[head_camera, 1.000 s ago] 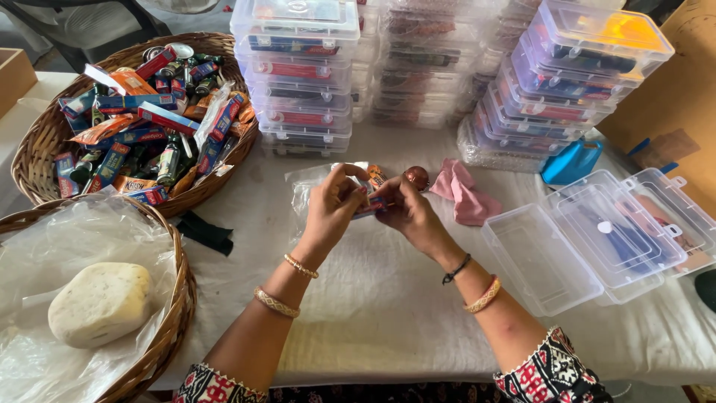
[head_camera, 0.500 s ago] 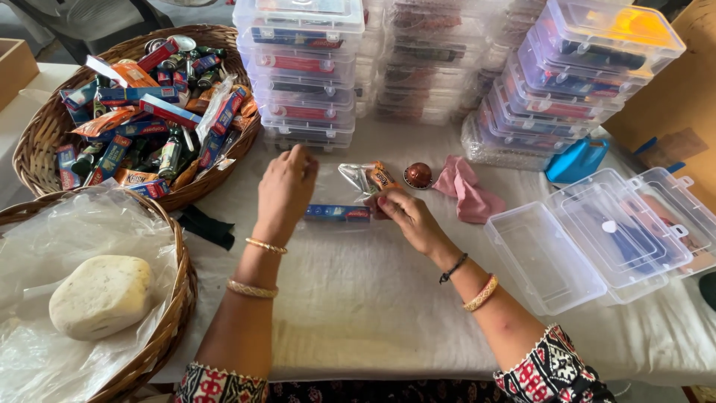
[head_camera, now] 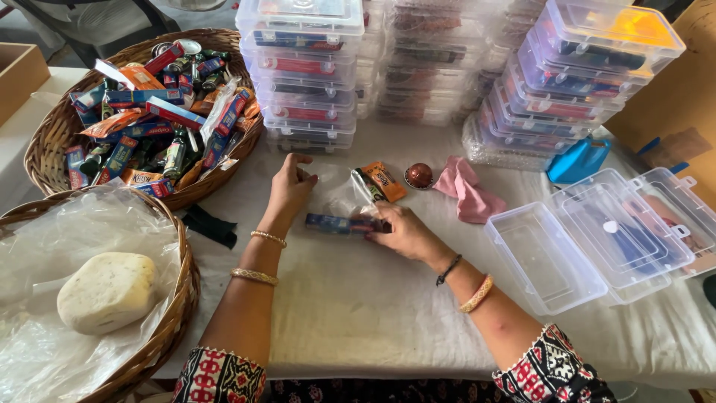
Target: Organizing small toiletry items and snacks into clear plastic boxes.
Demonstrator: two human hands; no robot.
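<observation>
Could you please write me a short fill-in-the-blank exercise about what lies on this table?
1. The right hand rests on a long dark ____ lying flat on the table.
2. The pale round lump sits in a wicker ____ lined with plastic.
3. The crumpled cloth beside the small round capsule is ____ in colour.
4. The empty clear case near the right arm has its lid ____.

Missing words: box; basket; pink; open

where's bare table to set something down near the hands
Bare cloth lies nearer the body, between the right hand and the open clear box, and below both forearms. Crowded toward the stacked boxes, snack basket and pink cloth.
</observation>
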